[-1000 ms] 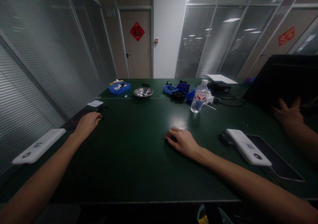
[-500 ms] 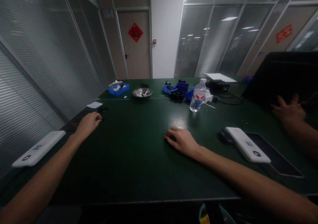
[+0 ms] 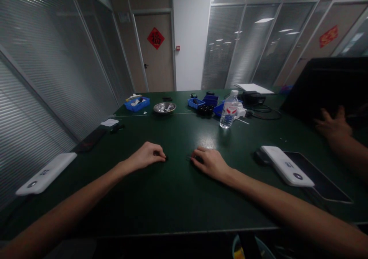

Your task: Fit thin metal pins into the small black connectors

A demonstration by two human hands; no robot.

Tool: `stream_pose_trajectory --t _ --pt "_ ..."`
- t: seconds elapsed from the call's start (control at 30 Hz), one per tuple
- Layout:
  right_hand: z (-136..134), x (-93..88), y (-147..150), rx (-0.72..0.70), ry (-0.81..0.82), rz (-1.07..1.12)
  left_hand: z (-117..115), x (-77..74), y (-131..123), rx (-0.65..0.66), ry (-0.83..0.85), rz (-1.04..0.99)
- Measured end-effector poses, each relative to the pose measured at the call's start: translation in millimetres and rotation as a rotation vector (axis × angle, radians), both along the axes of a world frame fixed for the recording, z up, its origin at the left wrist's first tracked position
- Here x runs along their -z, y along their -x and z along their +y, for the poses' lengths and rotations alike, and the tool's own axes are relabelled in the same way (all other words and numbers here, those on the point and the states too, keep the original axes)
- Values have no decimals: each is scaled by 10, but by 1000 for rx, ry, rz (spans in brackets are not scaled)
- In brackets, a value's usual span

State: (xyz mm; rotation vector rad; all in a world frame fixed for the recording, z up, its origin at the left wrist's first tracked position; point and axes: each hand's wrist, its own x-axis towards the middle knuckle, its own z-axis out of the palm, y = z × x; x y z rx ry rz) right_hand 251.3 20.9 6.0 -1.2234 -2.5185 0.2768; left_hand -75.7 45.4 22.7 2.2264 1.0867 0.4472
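Observation:
My left hand (image 3: 147, 154) is closed in a pinch on a small black piece (image 3: 166, 158), just above or on the dark green table (image 3: 161, 197); I cannot tell its kind. To its right my right hand (image 3: 209, 160) rests on the table, thumb and fingers pinched on a thin, pale, pin-like piece (image 3: 189, 158) whose tip points left at the left hand. A gap of bare green surface lies between the two pieces. The rest of each piece is hidden by fingers.
A water bottle (image 3: 229, 110) stands beyond my right hand. Farther back are a metal bowl (image 3: 164, 108) and a blue basket (image 3: 137, 104). White power banks (image 3: 47, 173) lie on both sides. At right, another person's hand (image 3: 335, 123) touches a black screen (image 3: 339, 86).
My left hand has moved right from the table's left side, carrying the small black piece toward my right hand. The right hand has stayed in place.

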Motion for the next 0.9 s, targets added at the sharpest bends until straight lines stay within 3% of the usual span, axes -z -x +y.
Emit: stream_pose_trajectory --t 0.1,0.23,0.5,0.9 --pt "10 25 10 3 -20 -7 -170 61 -452 135 -57 -76" --pt "23 39 15 5 -22 -13 -287 170 -695 149 -71 -177" --pt "9 10 6 -2 -2 -6 -328 237 -698 95 -109 -161" --pt "-13 -9 18 37 18 33 -337 167 -703 69 -170 -69"
